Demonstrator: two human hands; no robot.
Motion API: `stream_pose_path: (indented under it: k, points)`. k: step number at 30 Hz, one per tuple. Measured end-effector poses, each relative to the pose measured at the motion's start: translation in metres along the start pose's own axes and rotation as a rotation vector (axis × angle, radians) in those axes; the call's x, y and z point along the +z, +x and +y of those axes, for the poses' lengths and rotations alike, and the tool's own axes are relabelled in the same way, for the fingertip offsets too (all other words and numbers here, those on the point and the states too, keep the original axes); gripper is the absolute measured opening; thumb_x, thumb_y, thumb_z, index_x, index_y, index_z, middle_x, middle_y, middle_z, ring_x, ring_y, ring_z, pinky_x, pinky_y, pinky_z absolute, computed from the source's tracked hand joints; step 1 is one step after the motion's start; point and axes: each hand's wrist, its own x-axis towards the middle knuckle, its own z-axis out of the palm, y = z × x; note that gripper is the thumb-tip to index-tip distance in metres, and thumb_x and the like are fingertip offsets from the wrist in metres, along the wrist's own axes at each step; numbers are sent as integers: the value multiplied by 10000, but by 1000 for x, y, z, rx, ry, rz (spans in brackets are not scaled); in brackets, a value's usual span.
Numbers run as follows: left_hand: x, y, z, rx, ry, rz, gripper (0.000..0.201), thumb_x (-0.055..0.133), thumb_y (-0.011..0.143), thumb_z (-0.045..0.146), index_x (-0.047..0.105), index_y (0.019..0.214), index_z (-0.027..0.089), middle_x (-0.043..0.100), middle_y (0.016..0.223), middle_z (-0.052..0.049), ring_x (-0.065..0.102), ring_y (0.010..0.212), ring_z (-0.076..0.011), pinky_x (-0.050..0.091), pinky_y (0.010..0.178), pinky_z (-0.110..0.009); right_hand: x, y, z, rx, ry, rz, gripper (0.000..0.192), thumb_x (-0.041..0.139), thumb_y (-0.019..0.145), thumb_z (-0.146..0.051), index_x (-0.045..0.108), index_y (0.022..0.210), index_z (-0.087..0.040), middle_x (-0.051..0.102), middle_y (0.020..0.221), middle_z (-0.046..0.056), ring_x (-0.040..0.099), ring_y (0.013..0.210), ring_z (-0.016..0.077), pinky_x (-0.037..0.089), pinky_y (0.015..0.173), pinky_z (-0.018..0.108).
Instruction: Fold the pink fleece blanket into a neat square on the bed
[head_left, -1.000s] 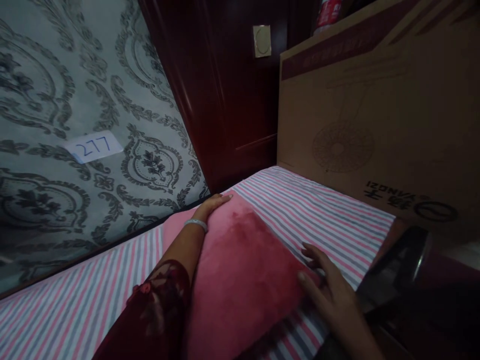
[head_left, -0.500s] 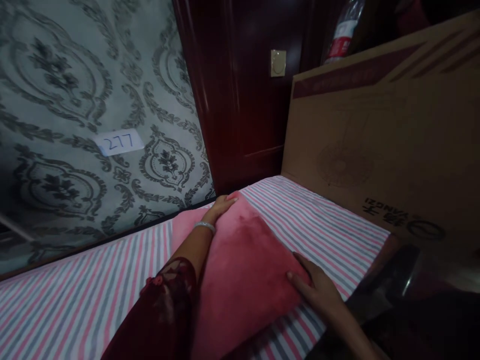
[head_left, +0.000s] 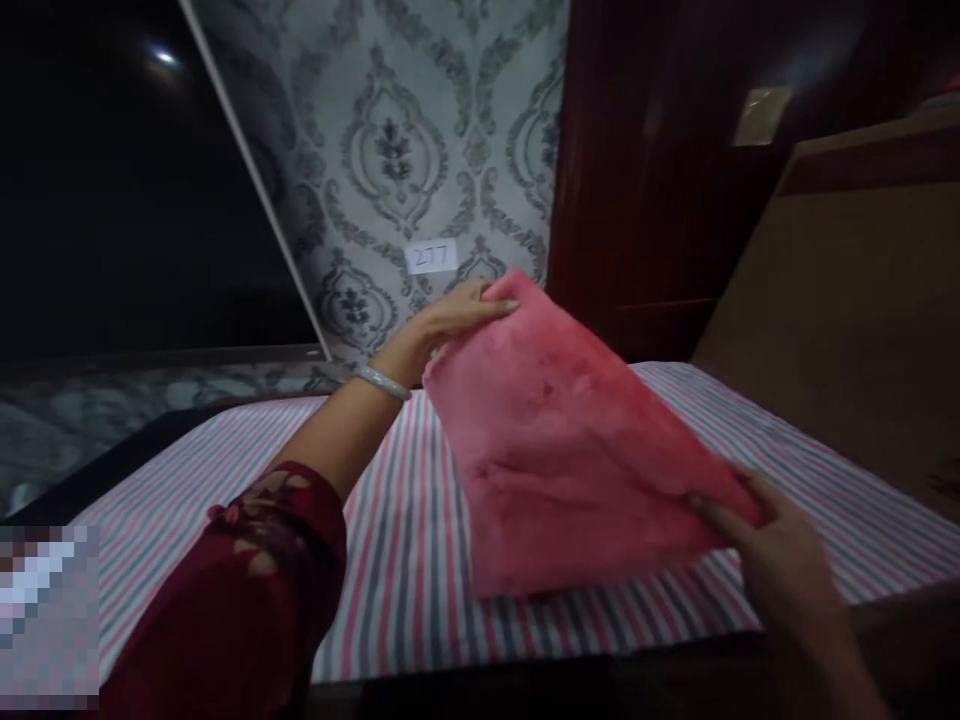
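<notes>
A soft pink plush cloth (head_left: 570, 440), its nap blotched lighter and darker, is stretched at a slant between my two hands. At its upper left corner my left hand (head_left: 457, 312) is closed, thumb on top and the other fingers behind. My right hand (head_left: 780, 540) pinches the lower right corner, with the thumb on the near face. Below the cloth lies a striped sheet (head_left: 390, 540) in pink, grey and white. The cloth's lower edge hangs over this sheet; whether it touches I cannot tell.
A cardboard box (head_left: 847, 290) stands at the right. Behind are patterned wallpaper (head_left: 397, 140) with a paper label (head_left: 431, 256) reading 277, and a dark red wooden panel (head_left: 645, 200) with a switch plate (head_left: 761, 115). A large black screen (head_left: 142, 200) is at the left.
The view has swung left, bringing the black screen in. Both hands have lifted the pink cloth, which lay mostly flat on the striped sheet before; its left corner is now raised higher.
</notes>
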Motion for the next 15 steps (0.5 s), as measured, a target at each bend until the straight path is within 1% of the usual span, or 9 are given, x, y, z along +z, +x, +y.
stream_pose_path:
  k: [2, 4, 5, 6, 8, 10, 12, 13, 15]
  points:
    - [-29, -32, 21, 44, -50, 140, 340, 786, 753, 320, 670, 993, 108, 704, 930, -53, 694, 970, -299, 561, 761, -364, -8, 0, -47, 36, 81, 83, 477, 783, 559, -507, 720, 979, -289, 726, 1007, 96, 670, 935, 337, 548, 827, 477]
    - [-57, -64, 34, 144, -86, 274, 337, 718, 827, 339, 649, 1057, 103, 701, 988, -51, 687, 1012, -293, 550, 769, -363, -12, 2, -91, -68, 202, 157, 461, 795, 599, -424, 734, 1043, -316, 703, 1133, 83, 627, 1086, 337, 484, 961, 498]
    - [-70, -79, 36, 179, -92, 328, 339, 697, 844, 347, 642, 1073, 103, 700, 1007, -51, 683, 1027, -287, 545, 773, -356, -12, 4, -109, -142, 255, 166, 468, 794, 625, -408, 735, 1081, -318, 690, 1178, 78, 605, 1137, 333, 453, 1002, 503]
    - [-82, -94, 34, 188, -92, 366, 346, 701, 839, 358, 645, 1069, 106, 701, 1010, -52, 682, 1027, -278, 543, 772, -343, -8, 8, -123, -208, 294, 144, 484, 792, 646, -400, 732, 1118, -313, 679, 1212, 77, 591, 1164, 327, 432, 1023, 505]
    - [-102, -119, 18, 123, -83, 390, 365, 772, 759, 381, 671, 990, 117, 710, 961, -58, 690, 964, -254, 544, 742, -303, 7, 19, -137, -268, 316, 15, 520, 801, 656, -394, 728, 1159, -281, 680, 1216, 91, 603, 1129, 307, 443, 999, 489]
    - [-115, -138, -7, -2, -88, 402, 378, 844, 642, 394, 687, 867, 134, 709, 865, -62, 686, 851, -227, 539, 679, -269, 34, 34, -139, -223, 326, -155, 540, 817, 632, -376, 735, 1146, -231, 701, 1155, 110, 634, 1019, 273, 484, 928, 449]
    - [-123, -151, -29, -84, -119, 435, 386, 858, 584, 413, 682, 801, 147, 692, 785, -53, 661, 763, -204, 526, 638, -264, 64, 49, -137, -155, 397, -265, 552, 820, 606, -369, 735, 1118, -181, 715, 1084, 114, 645, 928, 245, 512, 876, 424]
    - [-125, -156, -36, -88, -130, 469, 393, 856, 571, 425, 677, 792, 153, 684, 764, -46, 649, 741, -197, 523, 633, -267, 77, 56, -138, -168, 419, -293, 559, 815, 599, -371, 728, 1111, -165, 715, 1067, 108, 648, 913, 239, 519, 872, 424]
    - [-130, -165, -39, -17, -116, 553, 411, 844, 570, 447, 673, 813, 163, 685, 775, -39, 642, 759, -197, 526, 666, -274, 94, 65, -147, -288, 448, -288, 559, 794, 611, -375, 712, 1118, -155, 709, 1086, 96, 649, 937, 234, 517, 898, 431]
